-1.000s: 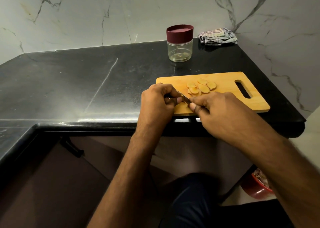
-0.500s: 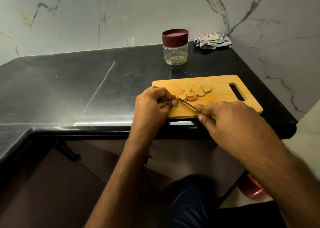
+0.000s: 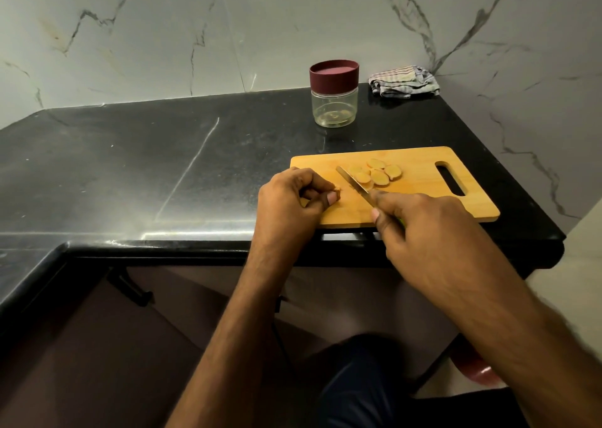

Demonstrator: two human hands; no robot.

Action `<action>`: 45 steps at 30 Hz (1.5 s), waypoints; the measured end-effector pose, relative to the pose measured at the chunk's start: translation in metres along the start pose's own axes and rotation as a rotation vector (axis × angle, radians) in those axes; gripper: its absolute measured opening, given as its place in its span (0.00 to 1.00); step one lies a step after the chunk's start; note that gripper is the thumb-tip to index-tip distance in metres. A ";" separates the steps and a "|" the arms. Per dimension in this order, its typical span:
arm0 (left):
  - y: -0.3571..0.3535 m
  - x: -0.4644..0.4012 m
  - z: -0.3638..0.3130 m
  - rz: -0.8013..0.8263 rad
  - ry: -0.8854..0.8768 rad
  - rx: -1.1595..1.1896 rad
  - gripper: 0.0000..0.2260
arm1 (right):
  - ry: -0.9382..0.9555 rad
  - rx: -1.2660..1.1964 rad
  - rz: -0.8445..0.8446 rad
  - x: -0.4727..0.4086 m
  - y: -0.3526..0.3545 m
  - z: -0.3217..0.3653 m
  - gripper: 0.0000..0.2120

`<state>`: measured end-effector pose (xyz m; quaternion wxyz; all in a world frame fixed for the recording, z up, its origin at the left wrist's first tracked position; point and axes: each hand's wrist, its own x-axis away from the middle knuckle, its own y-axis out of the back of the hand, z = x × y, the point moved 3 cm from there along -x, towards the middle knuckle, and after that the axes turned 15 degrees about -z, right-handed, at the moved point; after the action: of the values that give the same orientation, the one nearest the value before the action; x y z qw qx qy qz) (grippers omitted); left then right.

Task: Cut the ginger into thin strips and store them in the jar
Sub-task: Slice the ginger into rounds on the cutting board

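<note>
A wooden cutting board (image 3: 420,199) lies on the black counter near its front edge. Several round ginger slices (image 3: 378,174) lie in a cluster on the board's middle. My left hand (image 3: 293,199) sits at the board's left end and pinches a small end piece of ginger (image 3: 337,189) between thumb and fingers. My right hand (image 3: 420,225) grips a knife (image 3: 353,184) by its green handle; the blade points up-left, its tip just left of the slices. A clear jar (image 3: 334,101) with a maroon lid on it stands behind the board.
A folded striped cloth (image 3: 404,80) lies at the back right corner by the marble wall. The black counter (image 3: 146,167) stretches left of the board. Its right edge drops off just past the board. A red object (image 3: 472,367) sits on the floor below.
The knife has come away from the piece in my left hand and swung right toward the slices. My left hand still pinches the ginger end piece. The view shifted slightly.
</note>
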<state>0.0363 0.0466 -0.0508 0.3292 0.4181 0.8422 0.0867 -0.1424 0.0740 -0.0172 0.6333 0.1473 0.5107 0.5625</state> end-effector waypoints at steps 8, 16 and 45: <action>-0.001 0.000 -0.002 0.018 0.020 -0.010 0.05 | -0.007 -0.027 0.053 0.008 -0.003 0.001 0.18; 0.003 0.002 0.001 -0.023 0.002 0.019 0.05 | -0.018 0.009 0.054 0.009 0.001 -0.004 0.18; 0.004 0.003 0.003 -0.007 -0.009 0.011 0.04 | 0.008 -0.007 0.040 0.003 -0.006 0.009 0.17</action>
<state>0.0393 0.0509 -0.0530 0.3311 0.4176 0.8425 0.0790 -0.1326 0.0785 -0.0193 0.6206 0.1531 0.5083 0.5771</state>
